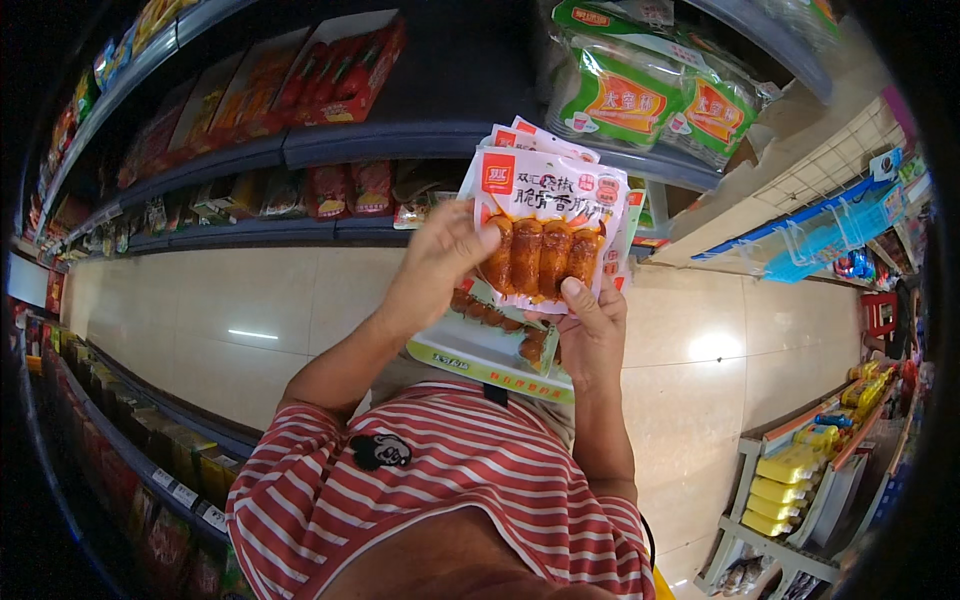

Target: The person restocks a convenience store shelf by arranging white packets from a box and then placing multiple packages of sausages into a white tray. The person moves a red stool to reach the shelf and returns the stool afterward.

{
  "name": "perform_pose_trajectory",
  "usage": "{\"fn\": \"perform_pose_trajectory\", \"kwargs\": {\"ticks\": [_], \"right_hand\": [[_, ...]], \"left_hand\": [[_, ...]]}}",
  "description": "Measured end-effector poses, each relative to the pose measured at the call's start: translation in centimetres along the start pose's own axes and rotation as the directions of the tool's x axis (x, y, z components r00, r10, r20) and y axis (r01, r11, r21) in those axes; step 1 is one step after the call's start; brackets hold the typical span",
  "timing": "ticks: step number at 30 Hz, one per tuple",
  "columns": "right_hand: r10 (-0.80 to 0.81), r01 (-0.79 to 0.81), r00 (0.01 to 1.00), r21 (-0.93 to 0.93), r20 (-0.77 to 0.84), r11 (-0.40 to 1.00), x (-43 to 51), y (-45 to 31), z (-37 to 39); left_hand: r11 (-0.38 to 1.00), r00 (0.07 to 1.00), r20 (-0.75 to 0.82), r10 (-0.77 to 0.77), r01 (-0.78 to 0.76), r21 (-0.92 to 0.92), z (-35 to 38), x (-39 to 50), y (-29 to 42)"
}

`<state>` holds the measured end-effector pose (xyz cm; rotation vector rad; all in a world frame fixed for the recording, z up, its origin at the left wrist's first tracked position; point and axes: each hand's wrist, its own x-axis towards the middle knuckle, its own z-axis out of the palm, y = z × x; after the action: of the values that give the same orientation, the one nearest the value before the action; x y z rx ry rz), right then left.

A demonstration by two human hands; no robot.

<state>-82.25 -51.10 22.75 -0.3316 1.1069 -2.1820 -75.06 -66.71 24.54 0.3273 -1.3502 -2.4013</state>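
Observation:
A pink-and-white plastic packet of sausages (pixel 551 251) faces up in front of my chest, with printed writing above the browned sausages. The edges of more packets (pixel 547 141) show behind it. At its left edge, the thumb of my left hand (pixel 442 259) presses on the front; this hand is slightly blurred. My right hand (pixel 596 326) grips the lower right corner, thumb on top. Beneath the packets, close to my waist, is an open green-and-white display carton (pixel 457 345) holding brown snack packets (pixel 536 345). What supports the carton is hidden.
Ahead stands a dark shelf (pixel 450 139) with red snack boxes (pixel 337 67) and wrapped plastic cups (pixel 637 90). A blue plastic basket (pixel 832 232) hangs at the right. Yellow bottles (pixel 784 480) fill a rack at lower right. Another stocked shelf (pixel 150 457) runs along the lower left.

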Motion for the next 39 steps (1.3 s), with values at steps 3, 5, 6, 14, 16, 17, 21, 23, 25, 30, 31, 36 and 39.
{"fn": "perform_pose_trajectory", "kwargs": {"ticks": [3,5,6,14,16,17,21,23,25,30,31,36,39], "right_hand": [[-0.052,0.052,0.998,0.013,-0.026,0.999,0.0,0.2,0.0],[-0.065,0.065,0.997,0.014,-0.034,0.998,0.0,0.4,-0.1],[-0.073,0.073,0.997,0.009,-0.038,0.997,0.1,0.5,-0.2],[-0.133,0.131,0.990,-0.043,-0.048,0.990,-0.1,0.7,-0.6],[-0.120,0.120,0.992,-0.008,-0.039,0.993,-0.2,0.7,-0.7],[-0.133,0.132,0.991,-0.012,-0.035,0.991,-0.3,0.8,-0.8],[-0.169,0.168,0.986,-0.041,-0.004,0.985,-0.6,0.7,-0.7],[-0.188,0.187,0.982,-0.056,-0.005,0.981,-0.8,0.7,-0.7],[-0.188,0.189,0.982,-0.069,0.009,0.980,-0.8,0.6,-1.1],[-0.150,0.152,0.988,-0.044,0.045,0.987,-1.8,-0.1,-2.7],[-0.139,0.140,0.989,-0.035,0.044,0.989,-2.1,-0.1,-3.1],[-0.346,0.345,0.937,-0.241,0.041,0.907,-2.3,0.3,-5.5],[-0.268,0.250,0.962,-0.219,-0.055,0.943,-2.4,-1.4,-4.8]], "left_hand": [[0.981,0.996,0.057,-0.070,0.059,0.187,0.0,-0.8,-1.0],[0.968,0.994,0.066,-0.087,0.068,0.243,-0.4,-0.9,-1.7],[0.971,0.993,0.075,-0.093,0.074,0.226,-0.6,-0.8,-2.0],[0.991,0.996,0.085,-0.039,0.028,0.133,0.0,-0.9,-1.9],[0.987,0.996,0.081,-0.043,0.030,0.156,-0.2,-1.1,-1.7],[0.988,0.995,0.085,-0.044,0.031,0.153,0.0,-1.2,-1.6],[0.986,0.996,0.074,-0.050,0.037,0.161,0.1,-1.5,-1.5],[0.982,0.997,0.063,-0.047,0.035,0.183,0.5,-1.6,-1.3],[0.986,0.996,0.074,-0.051,0.038,0.165,0.5,-1.7,-1.5],[0.974,0.970,0.183,-0.158,0.123,0.188,0.7,-2.3,-1.7],[0.968,0.957,0.212,-0.196,0.154,0.200,0.7,-2.3,-1.6],[0.978,0.965,0.156,-0.210,0.207,0.034,0.2,-1.8,-0.7],[0.997,0.995,0.052,-0.080,0.080,0.007,-2.7,-0.4,1.1]]}}
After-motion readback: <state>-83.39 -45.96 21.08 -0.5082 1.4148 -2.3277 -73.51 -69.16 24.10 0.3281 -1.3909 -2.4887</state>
